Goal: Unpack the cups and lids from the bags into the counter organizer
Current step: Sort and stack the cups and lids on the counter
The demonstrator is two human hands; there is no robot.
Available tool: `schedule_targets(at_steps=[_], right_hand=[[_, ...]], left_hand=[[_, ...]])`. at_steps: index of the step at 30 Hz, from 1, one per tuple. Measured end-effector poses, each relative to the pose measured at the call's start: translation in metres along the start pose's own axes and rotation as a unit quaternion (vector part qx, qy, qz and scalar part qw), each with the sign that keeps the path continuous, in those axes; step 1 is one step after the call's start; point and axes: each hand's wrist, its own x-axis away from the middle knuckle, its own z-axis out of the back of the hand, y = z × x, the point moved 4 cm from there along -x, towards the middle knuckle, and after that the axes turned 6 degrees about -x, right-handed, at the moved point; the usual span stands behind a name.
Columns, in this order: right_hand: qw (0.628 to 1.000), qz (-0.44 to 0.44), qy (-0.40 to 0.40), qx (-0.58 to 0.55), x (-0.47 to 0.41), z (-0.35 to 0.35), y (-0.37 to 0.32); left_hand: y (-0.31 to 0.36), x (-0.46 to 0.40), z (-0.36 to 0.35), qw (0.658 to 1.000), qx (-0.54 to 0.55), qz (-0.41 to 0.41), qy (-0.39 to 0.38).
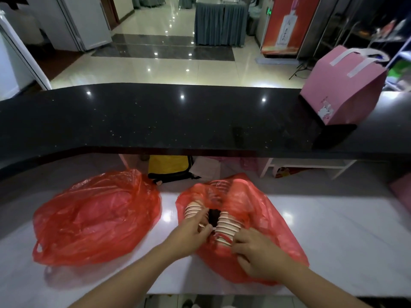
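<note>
Both your hands are in the open red bag (266,218) at lower center of the frame — your left hand (191,234) has its fingers curled around the left stack of cups (194,210), and your right hand (258,254) is pinching the near end of the right stack (226,227). The other red bag (95,216) sits lower left on the white counter (333,241), apart from both hands — a pink box (342,90) sits upper right on the black ledge (155,121).

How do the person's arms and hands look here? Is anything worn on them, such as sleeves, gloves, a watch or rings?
Both forearms are bare as far as the bottom edge of the picture; no sleeve shows. The left hand and the right hand wear no gloves. No watch, bracelet or ring can be seen on the visible sides of the wrists and fingers. The fingernails look short and unpainted, though the picture is slightly blurred.
</note>
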Motion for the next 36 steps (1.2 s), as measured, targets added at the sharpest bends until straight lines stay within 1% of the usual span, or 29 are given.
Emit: schedule_targets(at_steps=[1,3,4,5,7,9,11,13,15,17,19,21,24,25,27,29,30,32,34,36], right_hand=[[1.000,0.002,-0.017,-0.001,0.005,-0.007,-0.005],[0.999,-0.007,-0.046,-0.006,0.011,-0.020,-0.012],[0.999,-0.018,-0.048,-0.018,0.012,-0.023,-0.015],[0.999,-0.026,-0.034,-0.029,0.013,-0.024,-0.016],[0.998,-0.027,0.044,-0.030,0.009,-0.019,-0.015],[0.991,-0.031,0.126,-0.016,0.002,-0.010,-0.010],[0.987,-0.014,0.159,0.007,-0.008,-0.006,-0.005],[0.991,0.003,0.130,0.035,-0.020,-0.010,-0.001],[0.992,-0.004,0.089,0.087,-0.034,-0.018,0.002],[0.988,-0.065,0.082,0.110,-0.046,-0.018,0.012],[0.980,-0.150,0.090,0.092,-0.051,-0.009,0.029],[0.969,-0.211,0.080,0.100,-0.047,0.000,0.048],[0.962,-0.251,0.043,0.097,-0.031,0.008,0.070],[0.963,-0.252,0.041,0.085,-0.026,0.009,0.074],[0.966,-0.241,0.041,0.084,-0.018,0.010,0.078],[0.970,-0.223,0.046,0.082,-0.009,0.010,0.079],[0.973,-0.213,0.045,0.080,-0.005,0.010,0.078],[0.976,-0.196,0.021,0.098,0.004,0.007,0.078],[0.974,-0.193,-0.002,0.117,0.014,0.005,0.081],[0.971,-0.201,-0.015,0.131,0.024,0.005,0.085]], left_hand=[[-0.003,0.009,-0.005,1.000,-0.005,0.003,0.007],[-0.003,0.023,-0.013,0.999,-0.041,-0.022,0.018],[-0.001,0.029,-0.016,0.997,-0.061,-0.043,0.017],[0.001,0.034,-0.020,0.995,-0.078,-0.063,0.012],[0.001,0.040,-0.029,0.990,-0.108,-0.095,-0.003],[0.002,0.044,-0.033,0.987,-0.122,-0.108,-0.012],[0.004,0.047,-0.036,0.985,-0.126,-0.118,-0.005],[0.007,0.052,-0.041,0.981,-0.133,-0.142,-0.003],[0.009,0.058,-0.049,0.970,-0.161,-0.184,-0.008],[0.010,0.065,-0.056,0.955,-0.194,-0.224,-0.010],[0.007,0.071,-0.059,0.949,-0.210,-0.233,-0.009],[0.003,0.076,-0.063,0.957,-0.207,-0.205,-0.021],[-0.002,0.079,-0.064,0.983,-0.144,-0.108,-0.027],[-0.002,0.077,-0.062,0.991,-0.110,-0.070,-0.013],[0.003,0.069,-0.051,0.997,-0.056,-0.014,0.051],[0.010,0.055,-0.041,0.993,-0.030,0.014,0.113],[0.014,0.045,-0.039,0.992,-0.017,0.027,0.125],[0.023,0.021,-0.037,0.991,0.014,0.056,0.120],[0.034,-0.002,-0.040,0.990,0.053,0.087,0.093],[0.041,-0.023,-0.043,0.989,0.064,0.114,0.067]])
